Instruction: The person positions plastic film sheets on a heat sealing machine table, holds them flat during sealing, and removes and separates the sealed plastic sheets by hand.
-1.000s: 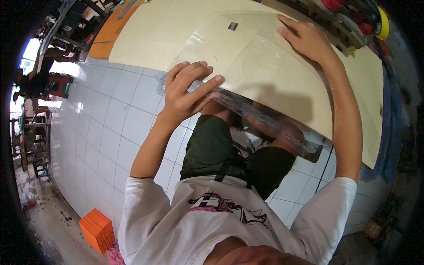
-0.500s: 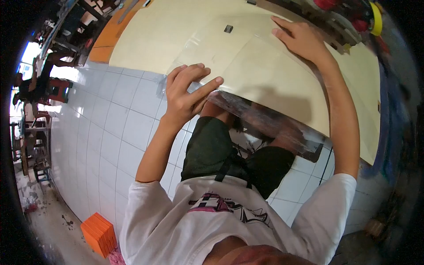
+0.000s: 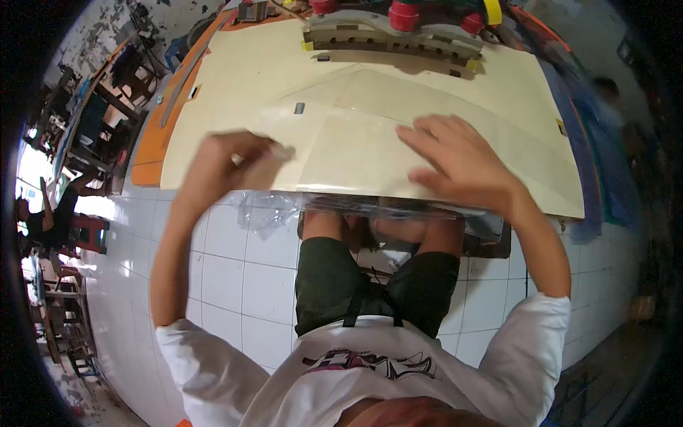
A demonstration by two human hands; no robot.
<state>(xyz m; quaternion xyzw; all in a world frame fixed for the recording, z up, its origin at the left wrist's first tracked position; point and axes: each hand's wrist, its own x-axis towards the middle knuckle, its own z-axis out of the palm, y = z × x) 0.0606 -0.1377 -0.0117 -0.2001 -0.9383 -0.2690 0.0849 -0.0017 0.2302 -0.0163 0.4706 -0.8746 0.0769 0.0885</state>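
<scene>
A cream sheet (image 3: 235, 71) covers the tabletop in front of me. Clear plastic film (image 3: 363, 142) lies over its middle and hangs past the front edge. Over the sheet's left part, my left hand (image 3: 231, 160) is blurred, its fingers pinched on a small bit of clear film (image 3: 284, 152). My right hand (image 3: 455, 156) is over the right part of the film, fingers spread and holding nothing; whether it touches the film I cannot tell. A small dark rectangular piece (image 3: 299, 108) sits left of the film's middle.
At the back edge stands a curved metal fixture (image 3: 391, 41) with red knobs (image 3: 403, 16). A steel ruler (image 3: 178, 89) lies on the orange board (image 3: 148, 153) at left. A person (image 3: 50, 213) is at the far left; another (image 3: 606, 96) is behind at right.
The view has turned, and the table now appears more level. My left hand has moved over the sheet and pinched its fingers. My right hand has come nearer the front edge, with its fingers spread.
</scene>
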